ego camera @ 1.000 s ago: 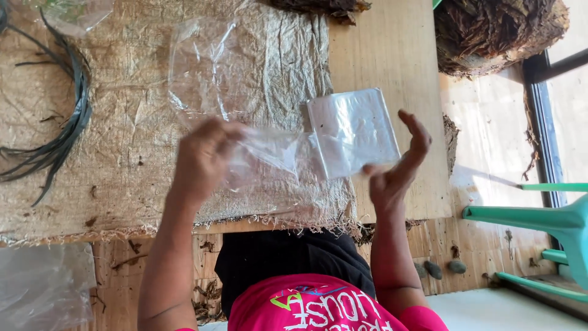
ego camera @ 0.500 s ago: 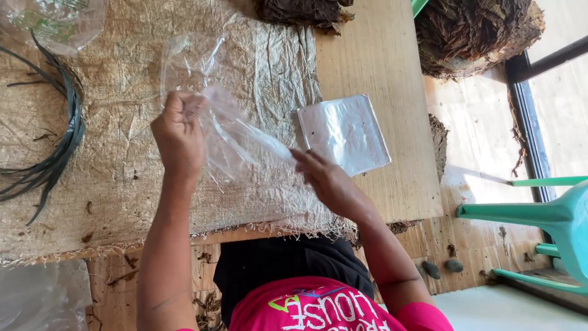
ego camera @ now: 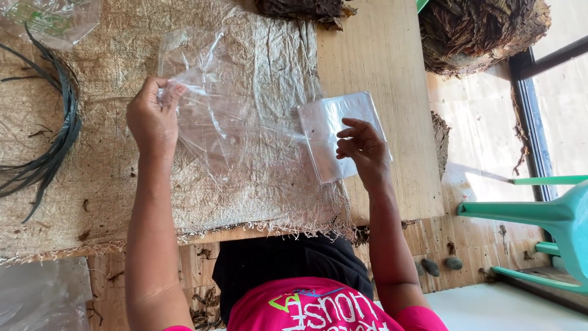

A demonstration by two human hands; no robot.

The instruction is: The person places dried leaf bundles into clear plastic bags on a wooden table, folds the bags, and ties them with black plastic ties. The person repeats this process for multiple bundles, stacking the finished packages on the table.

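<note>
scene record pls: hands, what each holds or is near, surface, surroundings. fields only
left hand: raised, pinching the edge of a clear plastic bag
right hand: fingers curled, over a stack of clear plastic bags; contact unclear
surface: woven sackcloth laid over a wooden board
left side: bundle of dark strips
top: piles of dried brown leaves
right side: green plastic chair

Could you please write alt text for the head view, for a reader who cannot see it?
The left hand holds up a clear plastic bag over a burlap mat. The right hand hovers at a stack of flat clear bags on the wooden board.
</note>
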